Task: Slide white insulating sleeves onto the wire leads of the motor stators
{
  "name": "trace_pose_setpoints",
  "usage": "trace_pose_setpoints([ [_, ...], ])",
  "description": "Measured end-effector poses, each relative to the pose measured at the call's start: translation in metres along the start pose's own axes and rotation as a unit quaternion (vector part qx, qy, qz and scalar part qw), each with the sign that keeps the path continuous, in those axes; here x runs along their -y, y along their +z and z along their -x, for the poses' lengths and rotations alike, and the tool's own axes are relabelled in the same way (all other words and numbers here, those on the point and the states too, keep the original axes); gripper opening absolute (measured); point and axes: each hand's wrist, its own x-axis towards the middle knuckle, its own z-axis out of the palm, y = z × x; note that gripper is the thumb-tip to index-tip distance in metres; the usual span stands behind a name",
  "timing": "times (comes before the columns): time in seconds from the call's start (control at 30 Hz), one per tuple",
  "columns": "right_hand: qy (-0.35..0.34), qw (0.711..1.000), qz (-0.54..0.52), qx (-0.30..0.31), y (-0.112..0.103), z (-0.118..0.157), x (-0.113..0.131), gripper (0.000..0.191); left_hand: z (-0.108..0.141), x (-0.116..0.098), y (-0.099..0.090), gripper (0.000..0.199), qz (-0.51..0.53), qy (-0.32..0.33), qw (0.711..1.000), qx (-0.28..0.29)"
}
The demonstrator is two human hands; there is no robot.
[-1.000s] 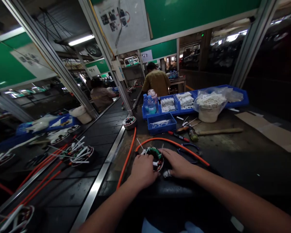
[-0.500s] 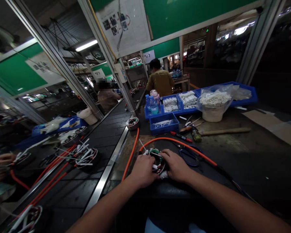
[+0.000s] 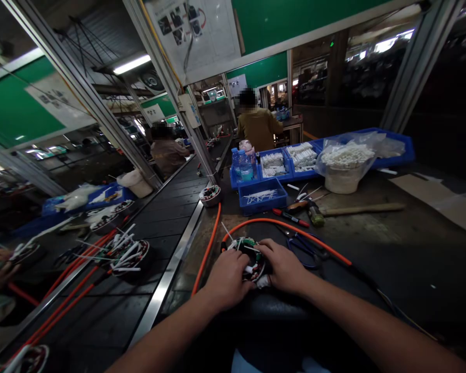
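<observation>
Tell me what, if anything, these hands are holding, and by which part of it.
The wired ring: the left grip covers its left side, the right grip its right edge. Whether they clasp it firmly or just steady it cannot be told.

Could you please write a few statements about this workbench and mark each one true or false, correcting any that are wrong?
1. The left hand and right hand are both at the wired stator. True.
2. The wooden-handled hammer lies left of the stator. False: it lies to the right, farther back.
3. An orange cable arcs behind the stator. True.
4. The plastic bottles stand on the conveyor. False: they stand in a blue bin.
5. The small blue tray in front of the bins holds thin white strips. True.
</observation>
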Motion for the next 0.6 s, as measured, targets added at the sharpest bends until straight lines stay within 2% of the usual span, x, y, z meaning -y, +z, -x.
trace_pose_setpoints([
  [0.27, -0.002, 1.0, 0.006, 0.006, -0.002, 0.0, 0.004, 0.061, 0.0, -0.004, -0.003, 0.031, -0.023, -0.005, 0.999, 0.047],
  [0.4, 0.003, 1.0, -0.01, 0.004, 0.0, 0.0, 0.003, 0.066, -0.002, -0.006, -0.003, 0.038, -0.009, -0.029, 0.998, 0.053],
  [0.5, 0.006, 0.999, -0.038, 0.015, -0.004, 0.003, -0.003, 0.072, 0.002, 0.001, -0.012, 0.06, 0.095, 0.003, 0.995, 0.014],
  [0.53, 0.002, 0.999, -0.043, 0.024, -0.007, 0.007, -0.005, 0.076, 0.006, 0.008, -0.017, 0.06, 0.135, 0.019, 0.99, -0.017],
  [0.6, 0.001, 0.999, -0.045, 0.022, -0.014, 0.016, -0.006, 0.082, 0.016, 0.028, -0.027, 0.049, 0.173, 0.033, 0.979, -0.101],
])
